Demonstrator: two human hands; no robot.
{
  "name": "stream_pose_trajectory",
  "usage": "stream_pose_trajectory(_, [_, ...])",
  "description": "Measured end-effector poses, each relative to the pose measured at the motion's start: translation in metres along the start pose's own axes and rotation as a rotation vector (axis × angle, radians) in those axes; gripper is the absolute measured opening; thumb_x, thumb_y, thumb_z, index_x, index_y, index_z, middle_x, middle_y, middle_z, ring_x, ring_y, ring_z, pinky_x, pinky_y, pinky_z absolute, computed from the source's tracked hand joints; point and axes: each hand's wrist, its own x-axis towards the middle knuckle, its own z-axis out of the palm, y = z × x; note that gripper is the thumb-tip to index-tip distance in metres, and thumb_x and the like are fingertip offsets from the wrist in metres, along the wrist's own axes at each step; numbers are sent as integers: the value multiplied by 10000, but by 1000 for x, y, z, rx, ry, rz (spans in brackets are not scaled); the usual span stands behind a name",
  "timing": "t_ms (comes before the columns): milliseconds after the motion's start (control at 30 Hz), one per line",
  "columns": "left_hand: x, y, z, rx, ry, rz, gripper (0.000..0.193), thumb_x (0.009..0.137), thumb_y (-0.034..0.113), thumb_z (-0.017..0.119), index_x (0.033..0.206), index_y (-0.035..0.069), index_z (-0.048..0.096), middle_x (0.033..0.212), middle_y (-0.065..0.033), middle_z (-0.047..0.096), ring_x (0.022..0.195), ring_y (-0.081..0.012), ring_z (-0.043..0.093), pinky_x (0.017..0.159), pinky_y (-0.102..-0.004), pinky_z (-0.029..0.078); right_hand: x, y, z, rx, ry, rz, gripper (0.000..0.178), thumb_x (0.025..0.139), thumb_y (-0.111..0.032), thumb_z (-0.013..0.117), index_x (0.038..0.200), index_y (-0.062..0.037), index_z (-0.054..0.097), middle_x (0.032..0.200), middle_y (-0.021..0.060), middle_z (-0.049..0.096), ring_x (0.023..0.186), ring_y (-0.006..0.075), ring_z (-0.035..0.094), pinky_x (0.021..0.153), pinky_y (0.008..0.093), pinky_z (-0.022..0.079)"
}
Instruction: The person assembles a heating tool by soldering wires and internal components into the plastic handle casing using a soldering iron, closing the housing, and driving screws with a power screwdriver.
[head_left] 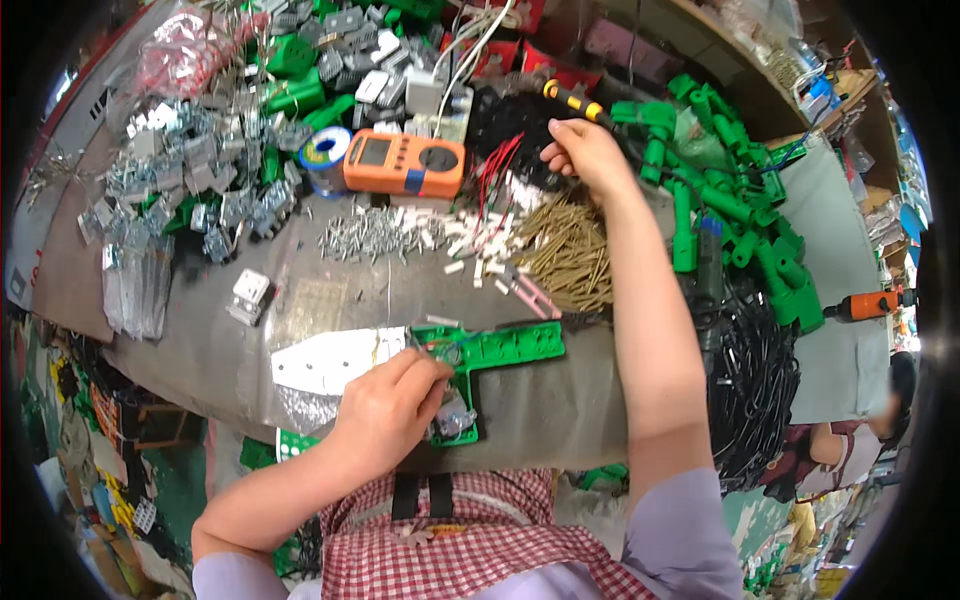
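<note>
1. The cluttered tabletop has loose silver screws beyond the left grip.
2. Work looks partway: wires sit in the green pistol-shaped half-shell; covering it appears left.
3. The half-shell lies at the left grip's fingertips, extending rightward; they bunch narrowly, their exact hold hidden.
4. The right grip, farther forward, curls beside a black-and-yellow screwdriver; whether it holds anything, I cannot tell.

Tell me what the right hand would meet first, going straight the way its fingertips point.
Probably the black, tangled-looking heap just left of the right hand, though depth is hard to judge here.
</note>
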Motion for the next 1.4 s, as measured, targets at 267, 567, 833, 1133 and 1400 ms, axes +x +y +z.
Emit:
stream_pose_trajectory(267, [2,-5,1,24,14,-1,181,705,-52,681,855,24,615,806,-87,617,687,-253,629,578,-328,509,-118,-42,43,-42,-739,-5,209,877,-201,633,990,-27,651,785,31,650,727,72,584,631,234,469])
stream_pose_trajectory(567, [3,-3,1,45,5,23,193,708,-49,687,871,38,632,819,-76,623,656,-219,626,548,-308,498,-159,-43,73,-94,-515,-258,195,785,-156,691,885,6,647,732,122,645,681,190,637,639,309,494])
stream_pose_trajectory(833, [2,-2,1,45,-12,-3,198,707,-49,684,877,39,636,823,-71,628,634,-208,625,532,-305,496,-171,-48,78,-82,-392,-158,143,833,-100,674,904,17,634,699,-27,572,646,22,487,578,200,415])
stream_pose_trajectory(1133, [3,0,-1,70,-10,-9,183,710,-42,679,868,37,632,837,-73,632,669,-221,635,560,-312,508,-167,-43,83,-41,-285,-254,195,807,-187,667,882,-8,676,677,109,638,562,153,561,560,312,455])
stream_pose_trajectory(1400, [-1,-2,2,55,-1,-10,175,719,-20,671,876,45,629,816,-81,614,706,-255,639,601,-339,521,-162,-49,77,-38,-334,-199,155,803,-131,662,885,1,665,778,81,659,669,103,587,592,290,462])
